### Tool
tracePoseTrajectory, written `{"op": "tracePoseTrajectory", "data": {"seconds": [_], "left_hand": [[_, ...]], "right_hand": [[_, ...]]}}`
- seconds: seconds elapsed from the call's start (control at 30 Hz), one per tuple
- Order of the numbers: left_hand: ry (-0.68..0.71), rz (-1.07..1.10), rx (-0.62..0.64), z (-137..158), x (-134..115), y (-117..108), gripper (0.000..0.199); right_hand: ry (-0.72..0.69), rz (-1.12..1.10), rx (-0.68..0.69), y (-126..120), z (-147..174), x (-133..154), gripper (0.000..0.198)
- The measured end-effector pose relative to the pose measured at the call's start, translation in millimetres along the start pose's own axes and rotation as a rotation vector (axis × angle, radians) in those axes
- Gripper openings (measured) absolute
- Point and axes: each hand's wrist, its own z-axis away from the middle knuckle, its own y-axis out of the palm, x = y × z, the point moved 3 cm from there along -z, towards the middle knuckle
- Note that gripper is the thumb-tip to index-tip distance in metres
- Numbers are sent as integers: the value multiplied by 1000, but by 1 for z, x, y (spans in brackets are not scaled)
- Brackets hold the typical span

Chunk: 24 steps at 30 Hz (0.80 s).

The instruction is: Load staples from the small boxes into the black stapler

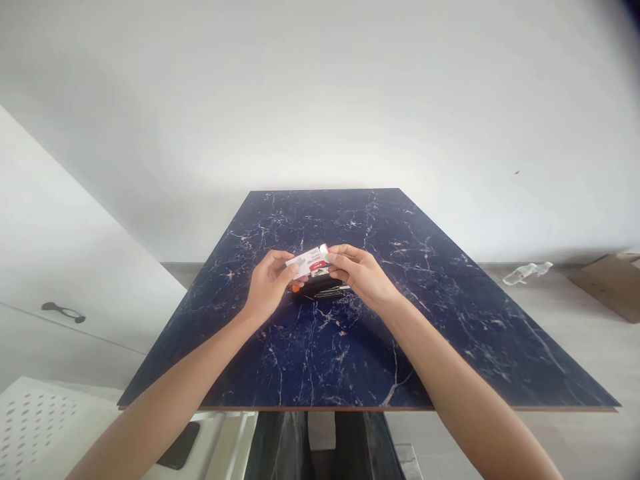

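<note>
Between my two hands, above the middle of the table, is a small white and red printed box (306, 262). My left hand (270, 280) grips its left end, thumb on the front face. At the upper right end, my right hand (361, 272) pinches it with thumb and fingers. Behind and below the box lies a dark stapler-like object or case (320, 291) with an orange spot on its left; the hands partly cover it, so I cannot tell its kind. The marbled dark blue table (325, 360) lies under everything.
A pale wall (320, 100) rises behind the table. On the floor at right are a clear plastic bottle (526, 273) and a cardboard box (613, 287). A white perforated chair (40, 427) with a dark phone-like slab (180, 445) stands at lower left.
</note>
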Motion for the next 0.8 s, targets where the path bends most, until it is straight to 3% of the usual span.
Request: {"op": "tracePoseTrajectory", "data": {"seconds": [0.2,0.33,0.8], "left_hand": [[-20,83,21,0,3,-2,35],[-19,135,45,1,3,-1,32],[17,44,20,2,-4,1,36]], "right_hand": [[10,-19,-3,0,0,-1,26],[-57,54,-68,1,1,0,25],[-163,145,-160,5,4,-1,24]]}}
